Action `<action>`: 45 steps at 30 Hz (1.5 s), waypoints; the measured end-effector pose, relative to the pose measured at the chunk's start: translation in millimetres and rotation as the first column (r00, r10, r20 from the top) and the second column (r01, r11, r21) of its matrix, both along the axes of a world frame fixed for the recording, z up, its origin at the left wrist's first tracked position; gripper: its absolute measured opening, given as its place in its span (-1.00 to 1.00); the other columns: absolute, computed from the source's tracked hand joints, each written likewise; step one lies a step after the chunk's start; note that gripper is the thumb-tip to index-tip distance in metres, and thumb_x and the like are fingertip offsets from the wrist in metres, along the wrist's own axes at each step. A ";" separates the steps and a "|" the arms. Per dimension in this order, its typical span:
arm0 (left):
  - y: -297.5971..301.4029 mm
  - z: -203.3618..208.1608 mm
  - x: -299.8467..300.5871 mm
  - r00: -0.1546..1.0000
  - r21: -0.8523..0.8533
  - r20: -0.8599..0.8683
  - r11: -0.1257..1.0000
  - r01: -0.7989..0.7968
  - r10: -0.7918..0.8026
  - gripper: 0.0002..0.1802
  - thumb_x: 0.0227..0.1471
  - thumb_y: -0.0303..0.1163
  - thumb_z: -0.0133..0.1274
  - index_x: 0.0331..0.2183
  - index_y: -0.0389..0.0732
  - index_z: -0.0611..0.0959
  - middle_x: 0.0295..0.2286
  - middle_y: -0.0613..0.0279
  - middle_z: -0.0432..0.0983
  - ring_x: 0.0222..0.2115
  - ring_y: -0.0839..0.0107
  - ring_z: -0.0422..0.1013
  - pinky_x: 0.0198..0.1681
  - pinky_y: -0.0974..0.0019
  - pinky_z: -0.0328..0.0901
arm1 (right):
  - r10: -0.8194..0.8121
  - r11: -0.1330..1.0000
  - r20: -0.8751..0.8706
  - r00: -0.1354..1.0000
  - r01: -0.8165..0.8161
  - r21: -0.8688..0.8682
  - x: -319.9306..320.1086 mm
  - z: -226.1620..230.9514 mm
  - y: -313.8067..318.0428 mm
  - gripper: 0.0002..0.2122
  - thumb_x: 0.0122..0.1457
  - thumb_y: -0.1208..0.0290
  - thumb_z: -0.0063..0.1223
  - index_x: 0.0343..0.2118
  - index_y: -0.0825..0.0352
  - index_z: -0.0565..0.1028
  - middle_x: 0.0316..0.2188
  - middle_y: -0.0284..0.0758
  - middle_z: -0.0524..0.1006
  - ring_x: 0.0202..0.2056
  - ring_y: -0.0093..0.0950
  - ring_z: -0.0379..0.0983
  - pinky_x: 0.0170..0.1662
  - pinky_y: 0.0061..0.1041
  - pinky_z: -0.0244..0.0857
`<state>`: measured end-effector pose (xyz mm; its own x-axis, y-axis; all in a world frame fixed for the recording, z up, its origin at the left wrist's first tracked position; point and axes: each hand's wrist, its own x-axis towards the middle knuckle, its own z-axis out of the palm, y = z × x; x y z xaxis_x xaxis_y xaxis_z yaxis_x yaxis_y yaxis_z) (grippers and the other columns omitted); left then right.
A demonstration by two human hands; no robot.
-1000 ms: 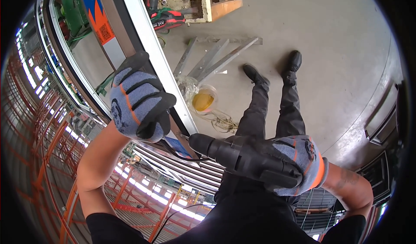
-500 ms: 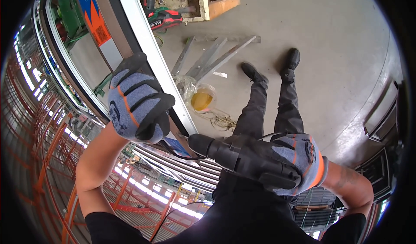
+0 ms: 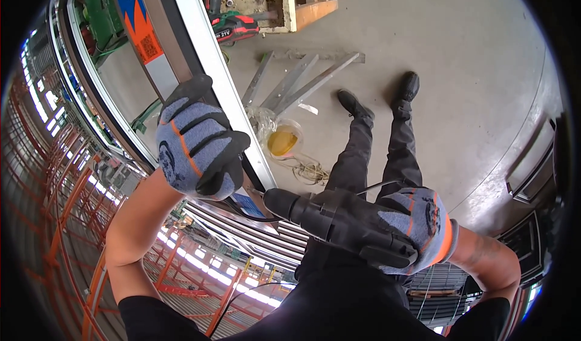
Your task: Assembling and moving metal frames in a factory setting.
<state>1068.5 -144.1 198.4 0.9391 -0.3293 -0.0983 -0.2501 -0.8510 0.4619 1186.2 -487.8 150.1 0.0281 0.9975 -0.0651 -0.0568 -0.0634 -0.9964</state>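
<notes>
My right hand [image 3: 415, 229], in a grey-blue glove with orange trim, is closed round a black corded power drill [image 3: 339, 220]. The drill lies level across my body, its nose pointing left at the near end of a long frame profile [image 3: 223, 93] in white, black and brown. The tip reaches the profile's end; whether it touches cannot be made out. My left hand [image 3: 200, 144], gloved alike with black-coated fingers, is wrapped over the profile just beyond the drill tip. A blue and orange sticker [image 3: 138, 23] runs along the brown face.
Beyond the profile, a red and black cordless tool [image 3: 236, 29] lies by a worn wooden box [image 3: 260, 2]. Grey metal legs [image 3: 296, 84], a tub with yellow contents [image 3: 283, 140] and tangled cord [image 3: 308, 170] are on the floor. Orange racks [image 3: 66, 226] stand at left.
The profile and my left hand sit slightly farther right in the picture, and the floor items have shifted a little too. Both grips and the drill's pose look the same.
</notes>
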 end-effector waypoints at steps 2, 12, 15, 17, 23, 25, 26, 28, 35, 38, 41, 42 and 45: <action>2.3 1.1 -2.7 1.000 0.021 -0.016 1.000 0.018 -0.018 -0.87 -0.34 -0.43 0.06 -0.56 -0.08 0.63 -0.62 0.30 0.46 -0.50 0.27 0.47 0.07 -0.19 0.27 | 0.014 1.000 -0.005 1.000 -0.014 -0.001 -0.9 -2.4 2.0 -0.60 0.03 0.10 0.14 -0.09 0.17 0.54 -0.24 -0.29 0.54 -0.35 -0.33 0.51 -0.34 -0.43 0.37; -1.1 -4.9 1.0 0.999 0.004 0.044 1.000 -0.008 0.008 -0.87 -0.33 -0.36 0.04 -0.57 -0.08 0.63 -0.63 0.29 0.46 -0.54 0.25 0.46 0.04 -0.21 0.29 | 0.054 0.998 0.051 0.997 -0.053 -0.035 6.4 0.6 -0.7 -0.43 -0.04 0.05 0.17 0.04 0.22 0.48 -0.27 -0.23 0.53 -0.45 -0.28 0.48 -0.39 -0.42 0.33; -3.3 -4.0 -0.5 0.998 0.001 0.057 1.000 -0.008 0.008 -0.86 -0.33 -0.32 0.04 -0.58 -0.09 0.63 -0.63 0.29 0.45 -0.54 0.25 0.45 0.03 -0.21 0.29 | 0.110 0.994 0.102 0.989 -0.106 -0.035 9.0 5.8 -3.1 -0.43 -0.06 0.06 0.19 0.03 0.24 0.48 -0.30 -0.23 0.52 -0.46 -0.27 0.47 -0.41 -0.42 0.32; -4.1 -5.7 -1.5 0.999 -0.019 0.040 1.000 -0.022 0.022 -0.85 -0.33 -0.31 0.04 -0.58 -0.10 0.63 -0.64 0.29 0.45 -0.54 0.25 0.44 0.03 -0.22 0.29 | 0.179 0.983 0.118 0.977 -0.174 -0.052 5.6 5.1 -4.4 -0.43 -0.07 0.06 0.20 0.02 0.25 0.49 -0.31 -0.24 0.52 -0.46 -0.27 0.47 -0.42 -0.42 0.32; -0.6 -2.1 -0.6 0.999 0.032 0.036 0.999 0.017 -0.018 -0.83 -0.18 -0.28 0.00 -0.58 -0.12 0.63 -0.65 0.29 0.43 -0.56 0.25 0.44 0.04 -0.22 0.29 | 0.078 0.997 0.163 0.984 -0.080 0.004 6.0 1.5 8.6 -0.45 -0.11 0.07 0.23 -0.02 0.18 0.51 -0.33 -0.20 0.51 -0.44 -0.23 0.48 -0.39 -0.38 0.34; 0.9 -4.9 -2.8 0.999 0.012 0.044 1.000 0.007 -0.007 -0.84 -0.19 -0.30 0.00 -0.58 -0.12 0.63 -0.65 0.29 0.43 -0.56 0.24 0.44 0.04 -0.23 0.29 | 0.132 0.991 0.108 0.985 -0.126 -0.054 6.1 -1.7 12.3 -0.46 -0.10 0.07 0.22 -0.01 0.18 0.50 -0.32 -0.19 0.51 -0.43 -0.22 0.48 -0.37 -0.39 0.34; 1.8 -5.7 -4.0 0.999 -0.009 0.049 1.000 -0.004 0.004 -0.86 -0.20 -0.32 0.00 -0.58 -0.12 0.63 -0.66 0.28 0.42 -0.56 0.24 0.44 0.04 -0.23 0.29 | 0.182 0.978 0.047 0.982 -0.176 -0.110 5.4 -3.7 14.6 -0.46 -0.09 0.06 0.21 -0.01 0.18 0.50 -0.31 -0.19 0.51 -0.42 -0.21 0.47 -0.34 -0.40 0.34; -0.7 -5.4 2.9 0.998 0.004 0.061 1.000 0.000 0.000 -0.87 -0.24 -0.34 0.01 -0.58 -0.12 0.63 -0.66 0.29 0.42 -0.56 0.25 0.44 0.04 -0.23 0.29 | 0.151 0.986 0.029 0.988 -0.148 -0.083 3.9 -6.8 13.7 -0.45 -0.08 0.06 0.20 0.00 0.18 0.49 -0.30 -0.19 0.51 -0.40 -0.22 0.47 -0.33 -0.40 0.34; -0.6 -4.4 -5.7 0.997 0.023 0.077 1.000 -0.017 0.016 -0.84 -0.36 -0.40 0.01 -0.57 -0.09 0.64 -0.63 0.29 0.44 -0.55 0.26 0.45 0.05 -0.22 0.30 | 0.114 0.988 -0.056 0.992 -0.119 -0.097 1.6 -4.0 15.9 -0.49 -0.07 0.05 0.20 -0.06 0.22 0.50 -0.33 -0.23 0.50 -0.41 -0.24 0.46 -0.33 -0.38 0.33; 1.7 -6.4 -2.3 0.998 -0.022 0.068 1.000 -0.010 0.012 -0.83 -0.37 -0.45 0.01 -0.56 -0.10 0.63 -0.63 0.30 0.44 -0.54 0.27 0.46 0.04 -0.24 0.29 | 0.132 0.985 -0.032 0.991 -0.135 -0.105 2.7 -7.9 16.3 -0.53 -0.07 0.08 0.21 -0.10 0.21 0.51 -0.34 -0.25 0.50 -0.42 -0.25 0.46 -0.36 -0.39 0.32; 4.2 -9.5 -4.8 0.998 -0.054 0.069 0.999 0.007 -0.003 -0.81 -0.38 -0.48 0.02 -0.54 -0.11 0.63 -0.62 0.29 0.45 -0.53 0.26 0.46 0.04 -0.25 0.29 | 0.176 0.979 -0.009 0.984 -0.176 -0.102 -4.8 -10.7 12.7 -0.58 -0.07 0.11 0.23 -0.13 0.18 0.53 -0.35 -0.26 0.50 -0.42 -0.28 0.47 -0.38 -0.39 0.32; 4.7 -7.5 -6.5 0.998 -0.048 0.066 0.999 0.002 0.001 -0.81 -0.38 -0.48 0.02 -0.54 -0.11 0.63 -0.62 0.29 0.45 -0.53 0.26 0.46 0.04 -0.25 0.29 | 0.138 0.990 0.030 0.990 -0.137 -0.036 -6.2 -11.2 12.7 -0.59 -0.06 0.11 0.23 -0.14 0.17 0.54 -0.35 -0.27 0.50 -0.44 -0.30 0.47 -0.40 -0.39 0.31; 5.1 -4.4 -7.3 0.998 -0.022 0.058 1.000 -0.009 0.010 -0.80 -0.38 -0.49 0.02 -0.52 -0.11 0.62 -0.60 0.29 0.46 -0.53 0.26 0.46 0.04 -0.24 0.29 | 0.004 0.987 0.136 0.991 -0.026 0.161 -7.1 -11.5 13.0 -0.62 -0.05 0.12 0.24 -0.16 0.16 0.57 -0.38 -0.31 0.52 -0.50 -0.35 0.46 -0.46 -0.40 0.29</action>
